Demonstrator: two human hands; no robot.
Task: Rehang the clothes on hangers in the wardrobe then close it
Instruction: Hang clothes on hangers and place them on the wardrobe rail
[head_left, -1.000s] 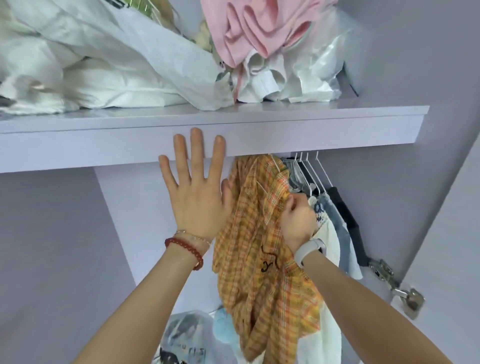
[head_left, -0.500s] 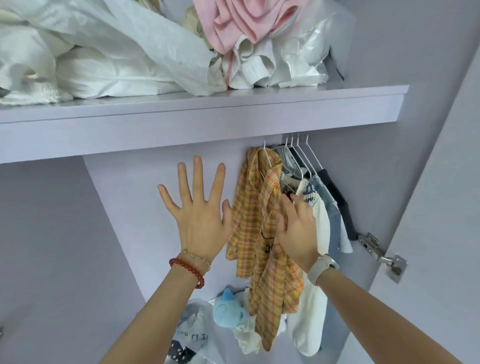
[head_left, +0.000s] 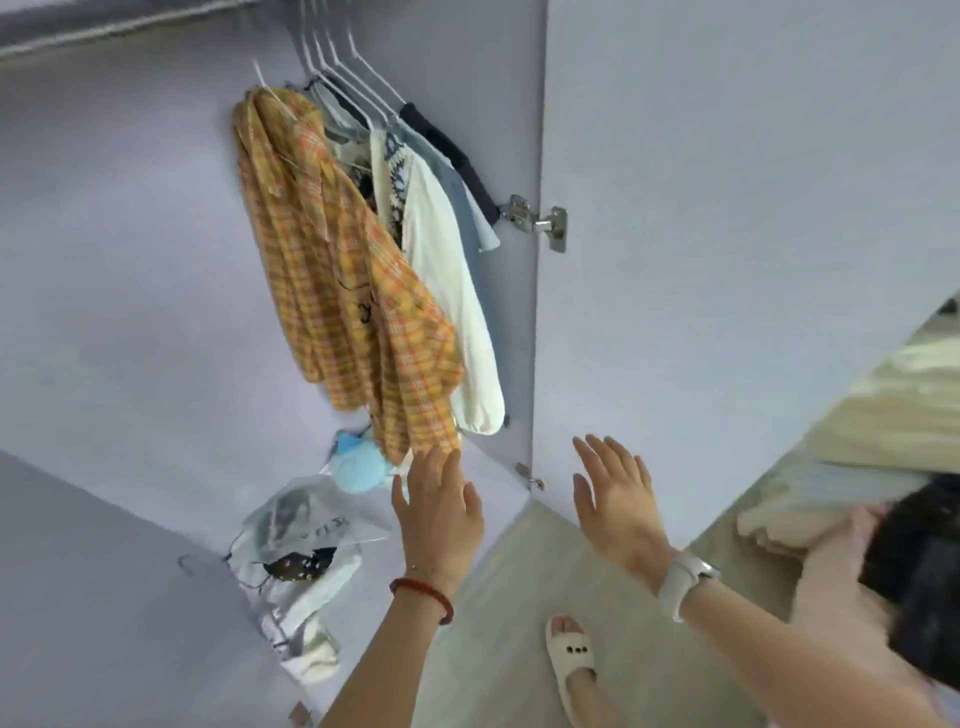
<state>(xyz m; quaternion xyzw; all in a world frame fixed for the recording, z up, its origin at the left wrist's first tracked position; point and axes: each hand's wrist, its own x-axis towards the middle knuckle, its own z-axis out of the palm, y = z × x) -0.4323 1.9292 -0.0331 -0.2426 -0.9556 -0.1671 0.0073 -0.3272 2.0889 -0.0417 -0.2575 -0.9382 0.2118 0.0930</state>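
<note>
An orange plaid shirt (head_left: 332, 270) hangs on a white hanger (head_left: 270, 85) inside the lilac wardrobe (head_left: 130, 249). Beside it hang a cream garment (head_left: 447, 291), a pale blue one and a dark one (head_left: 447, 150) on white hangers. My left hand (head_left: 439, 512), with a red bead bracelet, is spread flat below the shirt's hem, holding nothing. My right hand (head_left: 618, 501), with a white watch, is open with fingers straight in front of the lower part of the open wardrobe door (head_left: 727, 208); whether it touches the door I cannot tell.
On the wardrobe floor lie a blue plush toy (head_left: 356, 467), plastic bags of clothes (head_left: 296, 561) and a bare wire hanger (head_left: 195, 564). A metal hinge (head_left: 537, 223) joins the door to the side wall. My sandalled foot (head_left: 571, 654) stands on the pale floor. A bed (head_left: 883, 415) lies right.
The view has dropped from the top shelf to the wardrobe's lower part. My right hand let go of the hanging clothes and moved right towards the door. My left hand came down below the shirt.
</note>
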